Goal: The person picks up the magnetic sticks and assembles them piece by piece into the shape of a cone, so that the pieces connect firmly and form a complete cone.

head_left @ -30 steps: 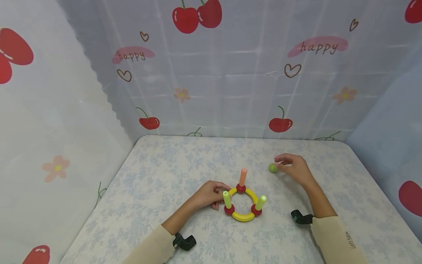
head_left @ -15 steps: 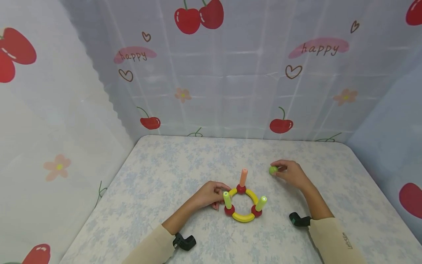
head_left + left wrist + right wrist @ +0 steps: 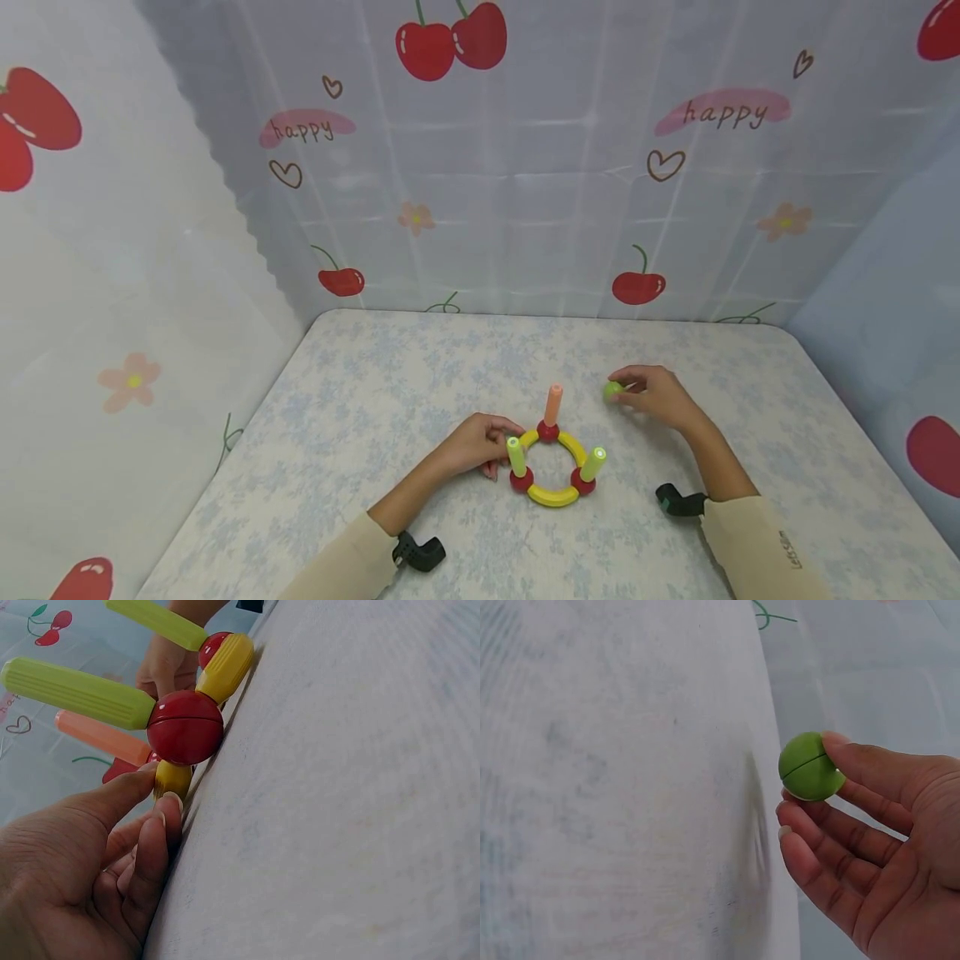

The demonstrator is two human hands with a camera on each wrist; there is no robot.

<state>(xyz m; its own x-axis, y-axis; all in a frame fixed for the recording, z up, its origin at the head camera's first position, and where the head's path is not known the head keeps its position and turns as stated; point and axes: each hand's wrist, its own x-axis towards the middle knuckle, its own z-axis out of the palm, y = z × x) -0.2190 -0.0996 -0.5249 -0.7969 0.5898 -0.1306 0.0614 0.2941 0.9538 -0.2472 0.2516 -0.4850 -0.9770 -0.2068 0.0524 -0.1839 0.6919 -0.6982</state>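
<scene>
A toy ring of yellow curved pieces [image 3: 553,497] joined by red balls [image 3: 186,727] lies on the table. From the balls rise an orange rod [image 3: 553,406] at the back and two yellow-green rods [image 3: 594,464] nearer the front. My left hand [image 3: 472,446] pinches a yellow piece [image 3: 172,780] at the ring's left side between thumb and fingers. Behind and right of the ring, my right hand [image 3: 660,398] holds a green ball [image 3: 806,766] with a dark seam line, gripped by thumb and fingertips. The orange rod is the nearest part of the ring to it.
A pale blue floral cloth covers the table [image 3: 360,375]. Curtains with cherry prints [image 3: 487,208] stand close behind and at both sides. Each wrist carries a black camera mount [image 3: 420,552].
My right hand has closed its fingertips on the green ball and shifted it slightly left and toward me. The left hand and the ring have stayed in place.
</scene>
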